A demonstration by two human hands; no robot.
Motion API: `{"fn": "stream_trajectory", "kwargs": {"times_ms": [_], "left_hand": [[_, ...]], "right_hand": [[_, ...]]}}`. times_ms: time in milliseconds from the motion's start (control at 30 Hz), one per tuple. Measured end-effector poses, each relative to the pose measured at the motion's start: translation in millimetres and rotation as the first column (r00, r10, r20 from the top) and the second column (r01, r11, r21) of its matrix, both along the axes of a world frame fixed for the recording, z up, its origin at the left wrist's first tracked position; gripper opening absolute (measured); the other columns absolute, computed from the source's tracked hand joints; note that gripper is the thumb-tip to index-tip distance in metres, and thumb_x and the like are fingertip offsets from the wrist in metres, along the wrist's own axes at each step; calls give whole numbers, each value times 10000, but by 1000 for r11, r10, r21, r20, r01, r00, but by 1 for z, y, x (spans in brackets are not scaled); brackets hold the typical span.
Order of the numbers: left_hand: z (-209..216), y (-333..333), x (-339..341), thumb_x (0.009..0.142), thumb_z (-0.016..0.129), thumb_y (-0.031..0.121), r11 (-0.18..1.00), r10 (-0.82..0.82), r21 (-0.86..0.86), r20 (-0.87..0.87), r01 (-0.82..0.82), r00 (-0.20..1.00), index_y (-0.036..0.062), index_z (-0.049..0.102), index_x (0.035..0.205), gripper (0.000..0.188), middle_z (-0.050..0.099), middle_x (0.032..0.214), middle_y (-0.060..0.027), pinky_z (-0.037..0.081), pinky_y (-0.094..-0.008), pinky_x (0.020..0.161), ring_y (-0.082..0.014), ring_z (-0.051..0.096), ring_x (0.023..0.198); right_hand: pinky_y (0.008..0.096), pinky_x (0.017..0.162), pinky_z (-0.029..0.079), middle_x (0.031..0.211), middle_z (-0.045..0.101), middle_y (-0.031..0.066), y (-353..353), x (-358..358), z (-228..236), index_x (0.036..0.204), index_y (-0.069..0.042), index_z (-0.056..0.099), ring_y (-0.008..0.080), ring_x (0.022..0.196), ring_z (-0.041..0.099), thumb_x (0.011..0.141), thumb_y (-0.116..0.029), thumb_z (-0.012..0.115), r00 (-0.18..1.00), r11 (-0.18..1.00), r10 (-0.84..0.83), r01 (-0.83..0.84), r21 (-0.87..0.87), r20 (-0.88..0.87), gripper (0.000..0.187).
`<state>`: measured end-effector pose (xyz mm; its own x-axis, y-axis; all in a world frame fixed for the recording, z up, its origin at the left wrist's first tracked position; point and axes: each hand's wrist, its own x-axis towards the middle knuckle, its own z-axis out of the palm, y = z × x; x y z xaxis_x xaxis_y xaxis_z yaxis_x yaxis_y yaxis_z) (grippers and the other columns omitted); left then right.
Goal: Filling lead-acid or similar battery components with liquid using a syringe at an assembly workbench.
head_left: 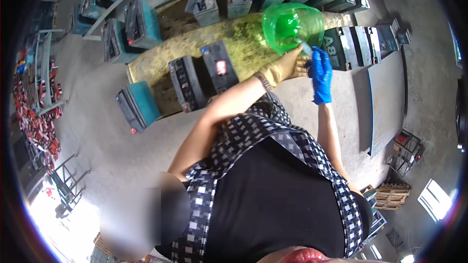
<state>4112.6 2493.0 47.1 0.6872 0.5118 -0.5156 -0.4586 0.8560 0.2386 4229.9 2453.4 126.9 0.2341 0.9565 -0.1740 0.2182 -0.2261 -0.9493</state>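
A see-through green plastic container [292, 22], wide and rounded, sits over the yellowish worktop's far right part. My left hand [285, 67], in a tan glove, is closed at the container's near side, by a pale narrow part [306, 48] that looks like its neck. Close against it, my right hand [321, 74] in a blue glove has its fingers bent together beside that pale part. What lies inside the right fingers is hidden. Just right of the blue glove stands a dark battery [337, 48]. Left of my left forearm are a grey battery [220, 65] and a black-topped battery [186, 83].
Several batteries line the far side, among them a grey battery [202, 0]. Teal-sided batteries [143, 23] stand at the left, with another teal battery [138, 107] near the worktop's [170, 51] corner. A grey panel [387, 97] is at right. Wooden pallets [392, 196] lie further off.
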Motion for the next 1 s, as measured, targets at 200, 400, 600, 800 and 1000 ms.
{"fn": "stream_trajectory", "kwargs": {"times_ms": [200, 400, 600, 800, 1000], "left_hand": [[-119, 43, 85, 1019, 290, 455, 963, 212, -218, 240, -160, 947, 24, 407, 1423, 602, 443, 1449, -189, 246, -400, 1172, -284, 421, 1335], [-119, 48, 92, 977, 431, 322, 904, 424, 14, -147, -427, 894, 89, 595, 986, 285, 625, 900, -89, 459, -322, 766, -198, 581, 821], [-169, 54, 98, 978, 446, 240, 904, 414, -19, -206, -427, 887, 128, 624, 859, 242, 629, 752, -23, 492, -310, 634, -161, 578, 689], [-239, 60, 122, 960, 407, 149, 915, 381, -125, -51, -384, 923, 61, 567, 782, 256, 592, 671, -106, 511, -341, 585, -232, 582, 622], [-221, 68, 126, 917, 431, 150, 831, 421, -355, -102, -428, 901, 80, 537, 764, 199, 566, 651, -78, 530, -347, 539, -229, 581, 573]], "right_hand": [[457, 618, 487, 820, 661, 230, 50, 44, -65, 1034, -41, 648, 398, 744, 655, 962, -253, 541, 763, 933, 289, -360, 10, 578, 248], [485, 534, 448, 719, 639, 214, 65, 51, -78, 1197, -145, 528, 402, 660, 647, 909, -230, 626, 800, 939, 335, -329, -104, 497, 316], [455, 605, 501, 798, 667, 225, 64, 51, -72, 1195, -142, 555, 407, 763, 673, 910, -210, 620, 842, 951, 291, -308, -37, 455, 300], [365, 665, 517, 829, 690, 165, 59, 59, -72, 1108, -81, 613, 225, 747, 684, 876, -193, 682, 898, 966, 258, -250, -68, 358, 267], [286, 596, 470, 766, 632, 33, 57, 62, -63, 1063, -65, 628, 79, 654, 539, 876, -140, 679, 910, 960, 256, -279, 25, 326, 207]]}}
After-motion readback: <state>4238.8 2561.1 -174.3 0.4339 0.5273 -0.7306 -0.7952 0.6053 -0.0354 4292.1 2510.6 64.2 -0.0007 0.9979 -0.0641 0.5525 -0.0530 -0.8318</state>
